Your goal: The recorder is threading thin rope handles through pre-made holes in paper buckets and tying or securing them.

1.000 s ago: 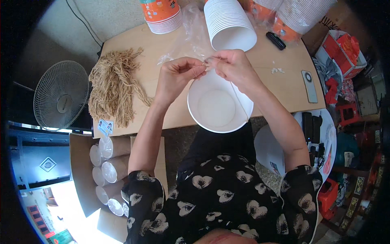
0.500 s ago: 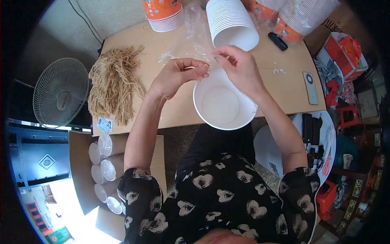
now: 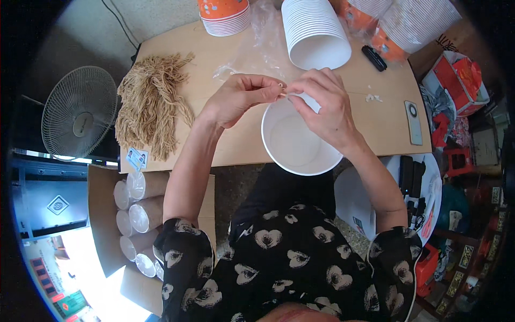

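Above a white paper tub [image 3: 295, 140], my left hand [image 3: 241, 101] is closed, thumb and forefinger pinching a small pale strand [image 3: 281, 86]. Its exact kind is too small to tell. My right hand [image 3: 326, 107] meets it from the other side, thumb and fingertips pinched at the strand's end. The tub stands open toward me at the table's near edge, and my right hand covers part of its far rim. To the left of my left forearm lies a thick bundle of beige twisted cords [image 3: 153, 107].
Stacked white tubs [image 3: 316, 32] lie behind my hands, beside a clear plastic bag [image 3: 257, 45] and orange-patterned tubs [image 3: 224, 16]. A black stapler-like object [image 3: 374, 58] and a phone [image 3: 413, 122] are at right. A carton [image 3: 102, 214] of wrapped cylinders stands lower left, near a fan [image 3: 80, 115].
My right fingertips, apart from my left hand before, have closed in on the small strand at its fingertips. The whole view has shifted slightly.
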Available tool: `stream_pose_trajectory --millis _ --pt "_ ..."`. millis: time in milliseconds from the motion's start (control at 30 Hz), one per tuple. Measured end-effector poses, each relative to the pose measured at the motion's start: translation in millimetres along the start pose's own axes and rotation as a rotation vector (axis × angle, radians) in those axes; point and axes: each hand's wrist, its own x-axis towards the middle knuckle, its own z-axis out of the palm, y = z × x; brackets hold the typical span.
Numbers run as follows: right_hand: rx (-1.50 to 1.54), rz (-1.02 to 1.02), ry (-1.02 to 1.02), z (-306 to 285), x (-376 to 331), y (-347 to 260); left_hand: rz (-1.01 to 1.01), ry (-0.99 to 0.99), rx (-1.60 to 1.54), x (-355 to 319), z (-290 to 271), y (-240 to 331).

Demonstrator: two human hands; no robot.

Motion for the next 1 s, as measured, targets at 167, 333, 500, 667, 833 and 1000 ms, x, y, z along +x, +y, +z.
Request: stream_pose_trajectory --millis 167,333,500,667,833,1000 --pt "0.11 0.015 -0.006 4.3 2.4 4.5 -0.015 -0.022 -0.028 -0.9 0.4 0.2" --pt "0.203 0.058 -0.037 3.4 4.8 9.1 0.005 -0.016 -0.043 0.0 1.9 -1.4" --pt "0.392 0.236 -0.028 7.1 4.4 3.5 0.017 -0.013 -0.037 -0.1 3.3 -1.8" --pt "0.616 0.442 -0.16 5.0 2.9 7.7 0.019 -0.023 -0.056 0.3 3.8 -2.9" --pt "0.664 0.46 -0.227 2.6 3.2 14.9 0.035 -0.046 -0.071 1.2 1.7 -4.9" --pt "0.661 0.468 -0.295 1.6 3.4 17.8 0.065 -0.075 -0.067 1.5 1.3 -5.3"
